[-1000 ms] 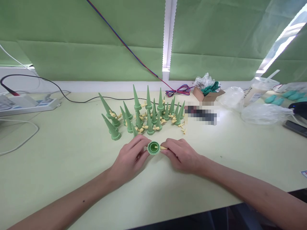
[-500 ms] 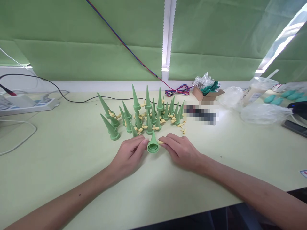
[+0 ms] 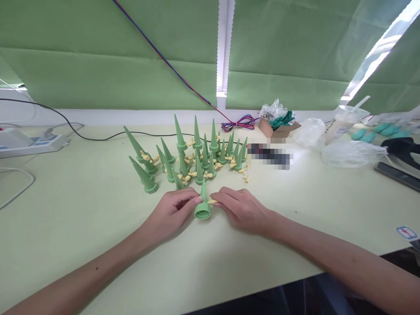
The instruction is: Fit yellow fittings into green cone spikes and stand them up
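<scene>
Above table (image 3: 138, 258): L hand (image 3: 173, 212) + R hand (image 3: 244, 210) palms inward, fingers pinched.

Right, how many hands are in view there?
2: the left hand, pinching the green cone from its left side, and the right hand, holding a yellow piece by its right side.

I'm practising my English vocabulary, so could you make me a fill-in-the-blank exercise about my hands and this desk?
The left hand holds a ____ cone.
The small piece in the right hand is ____.
A ____ sticks up out of the cup.
The coiled wires are red and ____.

Missing words: green; yellow; straw; blue.
</scene>
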### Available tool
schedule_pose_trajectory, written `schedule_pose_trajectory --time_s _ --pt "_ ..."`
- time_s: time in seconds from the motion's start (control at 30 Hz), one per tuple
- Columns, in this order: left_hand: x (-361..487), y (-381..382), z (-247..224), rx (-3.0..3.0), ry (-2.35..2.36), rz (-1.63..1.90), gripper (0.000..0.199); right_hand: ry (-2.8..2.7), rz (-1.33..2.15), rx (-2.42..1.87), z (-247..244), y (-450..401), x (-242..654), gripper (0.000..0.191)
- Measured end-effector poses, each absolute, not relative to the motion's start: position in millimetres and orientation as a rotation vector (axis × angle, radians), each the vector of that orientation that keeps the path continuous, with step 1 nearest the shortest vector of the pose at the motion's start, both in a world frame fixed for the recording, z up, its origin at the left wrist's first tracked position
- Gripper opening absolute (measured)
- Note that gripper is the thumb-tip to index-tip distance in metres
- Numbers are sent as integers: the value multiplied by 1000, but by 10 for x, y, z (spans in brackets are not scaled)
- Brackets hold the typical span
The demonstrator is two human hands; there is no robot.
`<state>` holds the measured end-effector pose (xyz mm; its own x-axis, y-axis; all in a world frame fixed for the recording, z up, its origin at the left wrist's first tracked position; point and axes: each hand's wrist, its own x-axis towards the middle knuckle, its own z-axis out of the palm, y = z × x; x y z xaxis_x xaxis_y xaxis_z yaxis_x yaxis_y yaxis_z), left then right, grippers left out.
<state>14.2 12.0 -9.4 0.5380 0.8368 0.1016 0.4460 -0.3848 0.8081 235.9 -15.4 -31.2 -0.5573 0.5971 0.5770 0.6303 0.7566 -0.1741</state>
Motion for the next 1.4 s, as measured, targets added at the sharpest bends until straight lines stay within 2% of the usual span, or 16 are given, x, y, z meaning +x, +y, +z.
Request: schedule_pose_trajectory --time_s 0.37,0.77,1.07,1.17,1.3,1.4 --pt "137 106 -85 2103 1025 738 29 -2364 0 -886 -331 -146 2388 23" --pt "134 39 -136 2363 843 1074 3 -2411 0 -881 -325 -127 2382 29" --pt "149 -20 -172 2369 882 1144 18 -2312 -40 -828 -310 -87 2395 24" --pt "143 -24 -139 2263 977 1178 11 -2247 -58 -856 -318 -73 2402 22" --pt "146 1 -96 2166 1078 999 42 -2169 -105 -920 -330 -72 2392 21" --pt "153 23 -88 2059 1088 849 55 -2203 -169 -920 -323 -89 2375 23"
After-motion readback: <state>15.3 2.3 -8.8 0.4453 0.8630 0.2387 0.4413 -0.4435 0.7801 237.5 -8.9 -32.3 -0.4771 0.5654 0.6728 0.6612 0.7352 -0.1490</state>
